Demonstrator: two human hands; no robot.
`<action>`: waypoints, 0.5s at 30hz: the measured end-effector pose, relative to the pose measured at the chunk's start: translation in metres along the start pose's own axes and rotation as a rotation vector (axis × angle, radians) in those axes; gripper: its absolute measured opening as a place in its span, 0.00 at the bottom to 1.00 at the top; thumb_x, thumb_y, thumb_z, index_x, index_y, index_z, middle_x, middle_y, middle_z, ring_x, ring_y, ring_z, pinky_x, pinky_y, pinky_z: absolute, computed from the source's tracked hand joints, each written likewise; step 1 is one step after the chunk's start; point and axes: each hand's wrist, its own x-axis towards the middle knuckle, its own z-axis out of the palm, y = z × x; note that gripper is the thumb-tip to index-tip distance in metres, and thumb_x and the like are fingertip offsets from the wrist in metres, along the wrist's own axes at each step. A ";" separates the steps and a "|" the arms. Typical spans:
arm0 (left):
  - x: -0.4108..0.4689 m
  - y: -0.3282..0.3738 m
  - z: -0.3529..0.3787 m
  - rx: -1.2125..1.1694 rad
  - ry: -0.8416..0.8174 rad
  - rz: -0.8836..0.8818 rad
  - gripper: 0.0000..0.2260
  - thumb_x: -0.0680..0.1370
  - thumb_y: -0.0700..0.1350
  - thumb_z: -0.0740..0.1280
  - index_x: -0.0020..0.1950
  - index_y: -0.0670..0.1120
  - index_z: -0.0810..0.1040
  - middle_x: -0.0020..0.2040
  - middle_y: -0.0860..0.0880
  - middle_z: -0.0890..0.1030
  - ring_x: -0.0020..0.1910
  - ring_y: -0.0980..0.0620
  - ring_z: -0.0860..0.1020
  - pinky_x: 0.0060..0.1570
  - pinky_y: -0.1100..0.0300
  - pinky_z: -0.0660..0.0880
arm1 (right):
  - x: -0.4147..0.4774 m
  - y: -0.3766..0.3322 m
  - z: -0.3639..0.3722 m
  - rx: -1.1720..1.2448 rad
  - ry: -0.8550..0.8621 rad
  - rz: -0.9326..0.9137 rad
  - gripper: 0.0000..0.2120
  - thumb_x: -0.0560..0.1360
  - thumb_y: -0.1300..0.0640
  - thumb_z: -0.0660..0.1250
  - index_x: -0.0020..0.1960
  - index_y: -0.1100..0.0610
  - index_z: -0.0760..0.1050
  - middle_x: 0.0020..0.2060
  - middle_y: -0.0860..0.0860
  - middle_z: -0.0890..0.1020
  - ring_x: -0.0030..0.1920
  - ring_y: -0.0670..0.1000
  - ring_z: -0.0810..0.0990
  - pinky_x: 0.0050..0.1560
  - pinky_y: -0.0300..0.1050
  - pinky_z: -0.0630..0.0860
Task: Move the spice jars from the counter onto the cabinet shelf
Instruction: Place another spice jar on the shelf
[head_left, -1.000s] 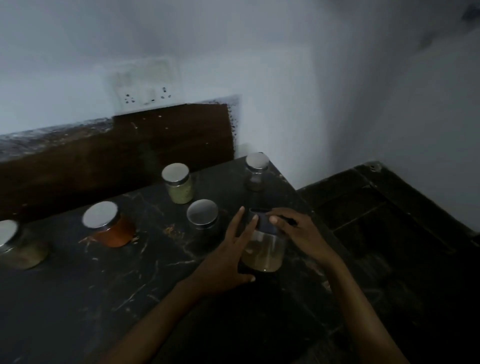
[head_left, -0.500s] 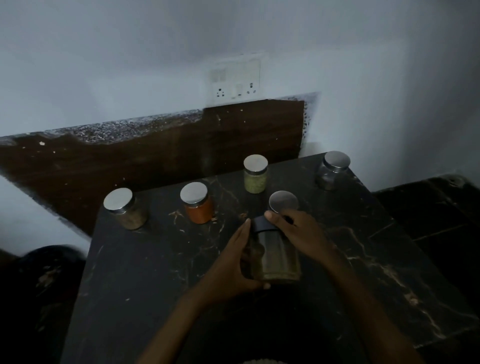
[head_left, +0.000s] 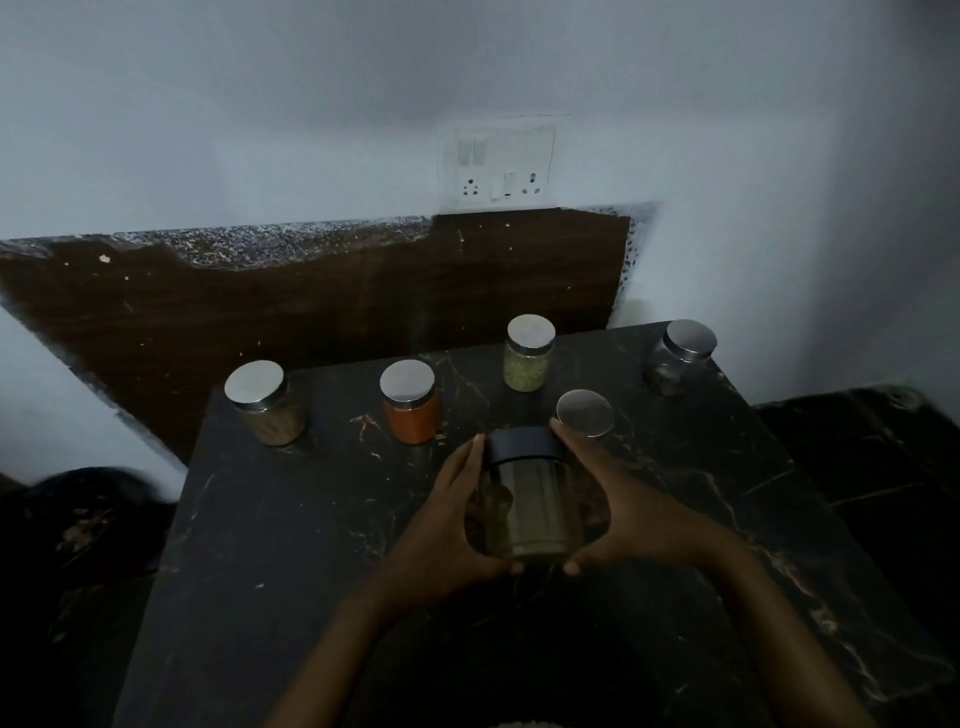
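A clear jar with a black lid and brownish powder sits between both hands above the dark marble counter. My left hand wraps its left side and my right hand its right side, thumbs under the base. Behind it stand several steel-lidded jars: a tan one, an orange one, a green one, a dark one, and one right behind my right fingers. No cabinet shelf is in view.
A brown wooden backsplash and a white wall with a socket plate rise behind the counter. Dark floor lies to the left and right of the counter.
Both hands have closed round the black-lidded jar, the right dropping from its lid to its side. The camera has swung, shifting the view of the counter rightward.
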 end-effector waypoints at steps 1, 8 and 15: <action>0.000 0.001 0.000 -0.006 -0.005 -0.006 0.54 0.66 0.50 0.77 0.74 0.57 0.36 0.75 0.60 0.41 0.73 0.54 0.56 0.70 0.55 0.64 | 0.001 0.000 0.001 -0.056 0.024 -0.004 0.58 0.59 0.53 0.80 0.71 0.36 0.41 0.70 0.37 0.52 0.70 0.39 0.55 0.63 0.26 0.59; 0.005 0.013 0.009 0.124 0.013 0.097 0.53 0.66 0.52 0.76 0.66 0.66 0.32 0.74 0.58 0.34 0.72 0.59 0.45 0.69 0.62 0.56 | 0.004 -0.012 0.017 -0.284 0.102 -0.093 0.54 0.60 0.47 0.78 0.64 0.31 0.37 0.63 0.29 0.46 0.69 0.41 0.52 0.69 0.38 0.58; -0.001 0.008 0.000 -0.162 0.031 0.077 0.53 0.60 0.58 0.75 0.71 0.67 0.38 0.73 0.66 0.44 0.73 0.58 0.56 0.69 0.61 0.64 | -0.008 -0.008 -0.001 -0.184 0.082 -0.066 0.59 0.60 0.52 0.80 0.67 0.32 0.34 0.65 0.25 0.43 0.67 0.29 0.51 0.67 0.26 0.54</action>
